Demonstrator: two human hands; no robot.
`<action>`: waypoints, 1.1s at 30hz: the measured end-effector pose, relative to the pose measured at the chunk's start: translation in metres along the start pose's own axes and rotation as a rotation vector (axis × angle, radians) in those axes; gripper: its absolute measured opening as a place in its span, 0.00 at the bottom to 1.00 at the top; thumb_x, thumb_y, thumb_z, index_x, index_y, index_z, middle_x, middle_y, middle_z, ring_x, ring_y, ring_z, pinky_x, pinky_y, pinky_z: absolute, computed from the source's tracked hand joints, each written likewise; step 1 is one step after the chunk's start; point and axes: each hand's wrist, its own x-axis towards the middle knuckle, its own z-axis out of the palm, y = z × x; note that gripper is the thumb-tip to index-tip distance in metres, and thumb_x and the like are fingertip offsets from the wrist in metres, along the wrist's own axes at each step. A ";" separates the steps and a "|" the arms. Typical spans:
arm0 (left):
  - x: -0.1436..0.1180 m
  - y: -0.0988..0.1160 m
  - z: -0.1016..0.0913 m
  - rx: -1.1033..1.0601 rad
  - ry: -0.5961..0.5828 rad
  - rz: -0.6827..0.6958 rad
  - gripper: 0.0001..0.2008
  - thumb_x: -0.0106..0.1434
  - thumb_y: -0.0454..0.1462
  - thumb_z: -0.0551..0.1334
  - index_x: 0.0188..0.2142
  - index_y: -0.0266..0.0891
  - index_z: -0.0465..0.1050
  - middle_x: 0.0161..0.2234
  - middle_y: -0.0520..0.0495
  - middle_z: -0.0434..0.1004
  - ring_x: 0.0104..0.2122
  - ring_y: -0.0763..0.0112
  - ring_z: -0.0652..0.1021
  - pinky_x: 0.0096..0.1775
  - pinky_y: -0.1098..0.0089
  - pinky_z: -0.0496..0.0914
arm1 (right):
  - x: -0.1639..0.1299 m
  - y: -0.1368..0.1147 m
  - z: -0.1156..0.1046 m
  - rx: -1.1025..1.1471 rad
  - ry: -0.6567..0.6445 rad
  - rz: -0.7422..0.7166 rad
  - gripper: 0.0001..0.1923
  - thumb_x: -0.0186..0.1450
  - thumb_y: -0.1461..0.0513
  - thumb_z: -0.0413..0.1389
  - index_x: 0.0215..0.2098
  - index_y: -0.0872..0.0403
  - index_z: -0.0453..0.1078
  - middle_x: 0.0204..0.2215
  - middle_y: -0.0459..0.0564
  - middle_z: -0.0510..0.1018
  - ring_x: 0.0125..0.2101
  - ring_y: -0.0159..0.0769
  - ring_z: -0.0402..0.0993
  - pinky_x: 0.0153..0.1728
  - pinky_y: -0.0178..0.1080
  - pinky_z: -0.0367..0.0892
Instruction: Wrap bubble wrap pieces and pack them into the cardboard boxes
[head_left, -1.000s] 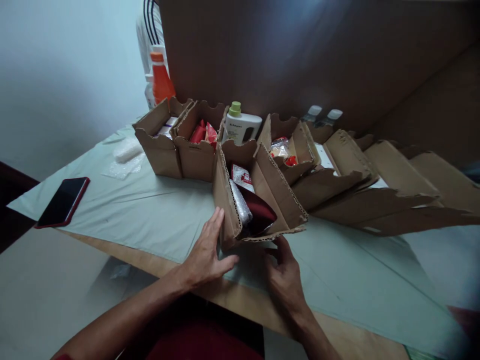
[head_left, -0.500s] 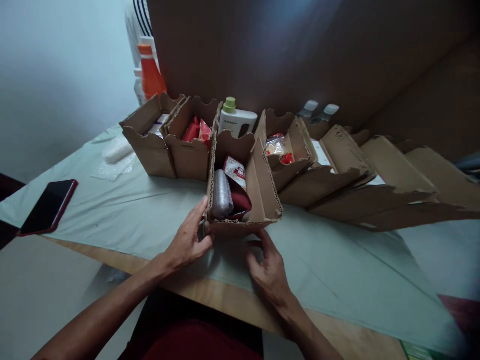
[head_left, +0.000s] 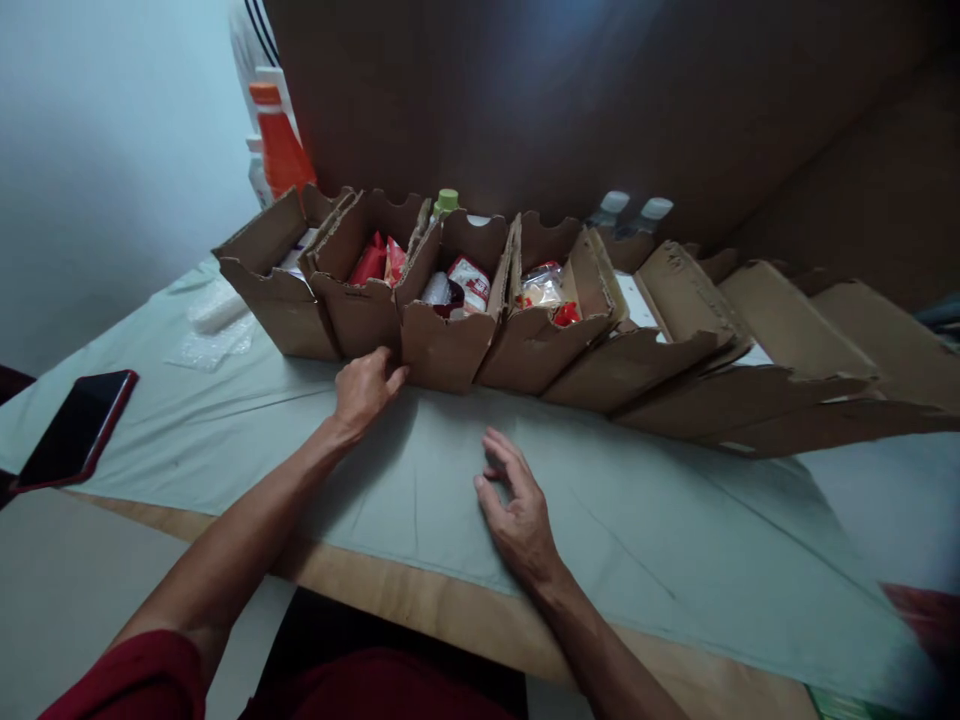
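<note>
A cardboard box (head_left: 442, 350) stands in the row of boxes, holding a bubble-wrapped item (head_left: 437, 289), a dark red item (head_left: 455, 298) and a white packet with red print (head_left: 471, 284). My left hand (head_left: 365, 390) is at the lower front of this box and the box to its left (head_left: 367, 318), thumb apart from the bent fingers, gripping nothing. My right hand (head_left: 517, 515) hovers over or rests on the green cloth in front of the row, fingers loosely bent and apart, with nothing in it.
More cardboard boxes (head_left: 559, 350) continue on both sides, some with packets inside. Behind them stand an orange bottle (head_left: 281, 145), a green-capped bottle (head_left: 446, 200) and two clear bottles (head_left: 613, 205). Bubble wrap (head_left: 217, 325) and a phone (head_left: 79, 425) lie left on the green cloth (head_left: 442, 480).
The box that stood forward has moved back into line with the others, hiding most of the green-capped bottle. My left hand has shifted forward and left; my right hand has come away from the box.
</note>
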 end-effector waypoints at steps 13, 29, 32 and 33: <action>0.018 0.030 0.041 -0.154 -0.190 0.152 0.11 0.62 0.36 0.61 0.43 0.37 0.76 0.32 0.48 0.81 0.29 0.69 0.77 0.34 0.70 0.69 | -0.005 0.009 0.001 -0.043 -0.065 -0.061 0.22 0.68 0.64 0.54 0.60 0.50 0.71 0.63 0.58 0.72 0.61 0.44 0.71 0.54 0.47 0.76; -0.121 0.041 0.002 -0.119 -0.665 0.572 0.18 0.69 0.39 0.57 0.55 0.38 0.75 0.46 0.39 0.82 0.46 0.53 0.82 0.48 0.58 0.76 | -0.024 -0.061 0.013 -0.443 -0.064 -0.534 0.39 0.76 0.43 0.37 0.75 0.58 0.48 0.66 0.64 0.68 0.68 0.52 0.61 0.64 0.58 0.59; -0.133 0.029 -0.009 -0.254 -0.558 0.557 0.25 0.70 0.43 0.58 0.64 0.39 0.68 0.57 0.38 0.77 0.56 0.49 0.78 0.54 0.57 0.74 | -0.034 -0.090 0.028 -0.485 -0.090 -0.619 0.40 0.76 0.42 0.37 0.74 0.62 0.50 0.67 0.63 0.67 0.71 0.52 0.54 0.68 0.58 0.50; -0.137 0.025 -0.012 -0.296 -0.515 0.552 0.27 0.70 0.44 0.59 0.66 0.40 0.66 0.60 0.39 0.75 0.59 0.49 0.76 0.56 0.57 0.73 | -0.035 -0.096 0.031 -0.484 -0.110 -0.661 0.40 0.76 0.43 0.38 0.73 0.62 0.51 0.67 0.62 0.68 0.71 0.52 0.53 0.69 0.57 0.49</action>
